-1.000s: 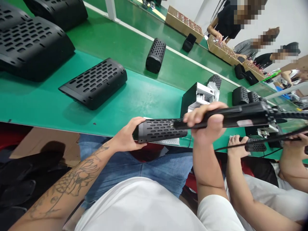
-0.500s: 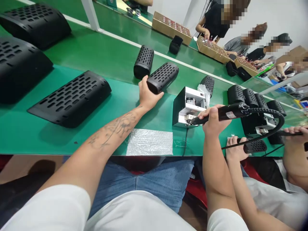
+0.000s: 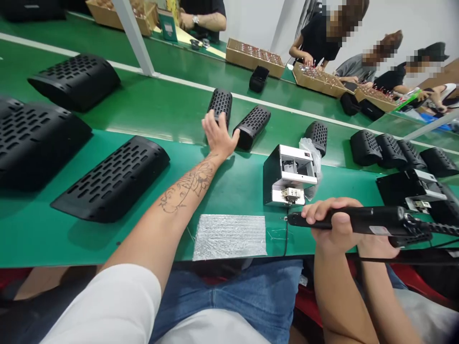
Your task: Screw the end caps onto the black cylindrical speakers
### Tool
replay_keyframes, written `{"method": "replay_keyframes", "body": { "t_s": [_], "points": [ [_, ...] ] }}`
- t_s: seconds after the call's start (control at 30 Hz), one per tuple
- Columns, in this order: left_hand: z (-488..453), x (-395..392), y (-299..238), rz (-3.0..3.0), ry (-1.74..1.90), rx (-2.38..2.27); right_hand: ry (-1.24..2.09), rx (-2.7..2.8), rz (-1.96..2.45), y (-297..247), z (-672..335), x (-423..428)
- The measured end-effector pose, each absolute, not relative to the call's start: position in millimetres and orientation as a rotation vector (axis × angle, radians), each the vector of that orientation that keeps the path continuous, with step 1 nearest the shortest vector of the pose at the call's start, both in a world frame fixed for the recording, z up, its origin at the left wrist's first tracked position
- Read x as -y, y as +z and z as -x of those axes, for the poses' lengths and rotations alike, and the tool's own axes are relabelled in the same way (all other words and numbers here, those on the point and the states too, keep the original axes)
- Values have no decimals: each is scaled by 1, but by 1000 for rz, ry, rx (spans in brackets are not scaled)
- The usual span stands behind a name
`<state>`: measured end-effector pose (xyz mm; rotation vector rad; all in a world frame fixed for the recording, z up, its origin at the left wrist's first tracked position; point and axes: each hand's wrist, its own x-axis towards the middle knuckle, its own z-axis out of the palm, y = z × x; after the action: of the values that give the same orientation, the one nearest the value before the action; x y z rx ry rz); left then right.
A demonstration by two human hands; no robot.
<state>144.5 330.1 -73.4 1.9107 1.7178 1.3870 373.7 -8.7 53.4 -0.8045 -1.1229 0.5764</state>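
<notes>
My left hand (image 3: 219, 137) reaches across the bench with its fingers spread. Its fingertips overlap a black perforated casing (image 3: 221, 99), and I cannot tell whether they touch it. A second perforated casing (image 3: 256, 119) lies just right of my thumb. In my right hand (image 3: 335, 222) is a black electric screwdriver (image 3: 382, 220), held level with its tip pointing left. The tip is in front of a small black and white screw feeder (image 3: 296, 165), apart from it. Whether a screw sits on the bit is too small to tell.
A bubble-wrap sheet (image 3: 231, 236) lies at the bench's front edge. Larger black casings (image 3: 114, 179) are on the left. A clear plastic bag (image 3: 311, 155) hangs behind the feeder. A co-worker's hand (image 3: 378, 246) is close beyond my right hand. Cardboard trays (image 3: 254, 57) stand at the back.
My left hand has left the right-hand small casing and shifted to the one on its left. My right hand has drawn the screwdriver away from the feeder, toward me.
</notes>
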Motion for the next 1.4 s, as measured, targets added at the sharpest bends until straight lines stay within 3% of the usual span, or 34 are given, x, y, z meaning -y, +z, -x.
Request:
{"method": "replay_keyframes", "body": {
  "t_s": [0.13,0.33,0.53,0.67,0.8,0.97,1.4],
  "points": [
    [-136,-359,-60,-1326,1309,-1936,613,1126,827,57,-348,12],
    [-121,-335,-27,-1115,1331,-1826,688,1144,764,63,-332,38],
    [-42,-184,-25,-1308,1415,-1633,786,1161,731,81,-329,76],
    [20,-70,-43,-1618,1168,-1444,841,1211,599,94,-327,100],
    [46,-3,-64,-1740,885,-1241,709,1221,582,96,-325,114],
    [42,15,-82,-1899,742,-1055,550,1205,616,84,-317,109],
    [41,15,-93,-1966,803,-929,707,1238,717,66,-305,71]
  ]
}}
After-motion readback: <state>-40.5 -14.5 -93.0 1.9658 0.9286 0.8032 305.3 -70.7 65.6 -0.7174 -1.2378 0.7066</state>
